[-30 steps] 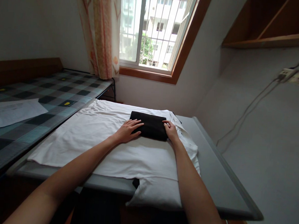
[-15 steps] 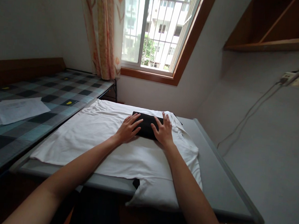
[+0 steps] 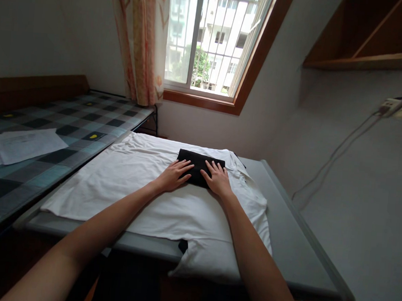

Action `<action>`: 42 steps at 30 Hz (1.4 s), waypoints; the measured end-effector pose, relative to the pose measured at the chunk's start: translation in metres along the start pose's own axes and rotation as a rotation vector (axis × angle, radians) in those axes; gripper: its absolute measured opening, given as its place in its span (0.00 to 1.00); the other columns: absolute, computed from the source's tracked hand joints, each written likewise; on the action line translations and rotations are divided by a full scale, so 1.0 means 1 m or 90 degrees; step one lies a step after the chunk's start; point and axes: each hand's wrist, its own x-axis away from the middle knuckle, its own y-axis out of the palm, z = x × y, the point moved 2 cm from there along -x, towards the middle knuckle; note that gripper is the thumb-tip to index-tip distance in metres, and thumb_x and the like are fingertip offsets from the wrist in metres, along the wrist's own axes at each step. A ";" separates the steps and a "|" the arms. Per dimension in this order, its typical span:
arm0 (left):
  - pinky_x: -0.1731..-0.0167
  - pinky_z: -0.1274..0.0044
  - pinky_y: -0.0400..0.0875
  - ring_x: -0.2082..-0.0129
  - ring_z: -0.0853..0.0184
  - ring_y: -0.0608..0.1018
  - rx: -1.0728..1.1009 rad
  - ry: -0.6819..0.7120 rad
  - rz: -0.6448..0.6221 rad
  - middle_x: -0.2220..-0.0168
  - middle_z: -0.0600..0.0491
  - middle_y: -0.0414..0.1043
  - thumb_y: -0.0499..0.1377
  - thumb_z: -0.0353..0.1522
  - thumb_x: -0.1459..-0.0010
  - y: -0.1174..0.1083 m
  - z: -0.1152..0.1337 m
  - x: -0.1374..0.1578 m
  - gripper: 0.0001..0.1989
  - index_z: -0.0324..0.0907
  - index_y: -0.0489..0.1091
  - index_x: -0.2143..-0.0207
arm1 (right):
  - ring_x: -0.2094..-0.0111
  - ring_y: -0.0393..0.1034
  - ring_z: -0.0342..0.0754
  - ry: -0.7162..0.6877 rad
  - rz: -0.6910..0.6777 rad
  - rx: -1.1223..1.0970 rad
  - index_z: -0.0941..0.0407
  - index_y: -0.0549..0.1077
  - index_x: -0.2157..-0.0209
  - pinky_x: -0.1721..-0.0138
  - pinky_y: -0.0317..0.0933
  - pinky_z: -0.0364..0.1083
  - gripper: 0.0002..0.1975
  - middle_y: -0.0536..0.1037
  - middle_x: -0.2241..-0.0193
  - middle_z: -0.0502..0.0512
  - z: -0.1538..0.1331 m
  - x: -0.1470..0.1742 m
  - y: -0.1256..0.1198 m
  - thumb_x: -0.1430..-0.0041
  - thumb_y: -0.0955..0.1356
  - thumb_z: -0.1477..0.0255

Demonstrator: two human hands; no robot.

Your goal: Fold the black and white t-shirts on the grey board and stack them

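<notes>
Since the frame half a second ago, the right hand [image 3: 219, 181] has drawn its fingertips back from beyond the far edge of the folded black cloth [image 3: 199, 159], and they now lie on top of it, near its right end. One second ago that hand was at the cloth's right edge. Over the same time the left hand [image 3: 172, 176] has stayed at the left end, its fingertips on the cloth.

Both hands are palm down with their fingers apart, pressing or resting on the cloth rather than clamped around it; how firmly they press, I cannot tell. Between the two hands, which do not touch, the middle of the cloth shows.

The black cloth lies flat on a white garment [image 3: 116, 181], toward its far side. That garment is spread over the grey bench [image 3: 293, 253], wrinkled at its far left corner, and a portion of it hangs over the near edge. Beside that portion a small dark patch [image 3: 183, 246] shows.

Left of the bench is a bed with a checked mattress [image 3: 110, 116], on which papers [image 3: 32, 145] lie.
</notes>
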 end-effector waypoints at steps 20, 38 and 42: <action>0.36 0.61 0.52 0.35 0.60 0.60 0.007 0.007 0.013 0.35 0.46 0.59 0.49 0.41 0.33 0.001 0.000 0.000 0.24 0.44 0.62 0.38 | 0.33 0.48 0.59 -0.008 0.014 -0.018 0.49 0.56 0.34 0.36 0.43 0.59 0.32 0.57 0.34 0.59 0.002 0.000 0.002 0.34 0.56 0.51; 0.35 0.62 0.51 0.34 0.60 0.59 -0.003 0.003 -0.002 0.35 0.48 0.58 0.48 0.42 0.33 -0.002 0.001 0.000 0.25 0.44 0.60 0.37 | 0.36 0.54 0.58 -0.018 0.075 -0.110 0.50 0.65 0.39 0.37 0.46 0.59 0.28 0.64 0.37 0.58 0.006 -0.003 0.002 0.35 0.59 0.53; 0.36 0.61 0.52 0.35 0.58 0.60 -0.006 0.006 0.000 0.35 0.47 0.58 0.51 0.43 0.34 -0.003 0.003 0.001 0.26 0.45 0.60 0.37 | 0.49 0.70 0.53 0.052 0.201 -0.298 0.57 0.74 0.50 0.47 0.60 0.50 0.27 0.77 0.51 0.61 0.024 -0.010 -0.007 0.33 0.53 0.57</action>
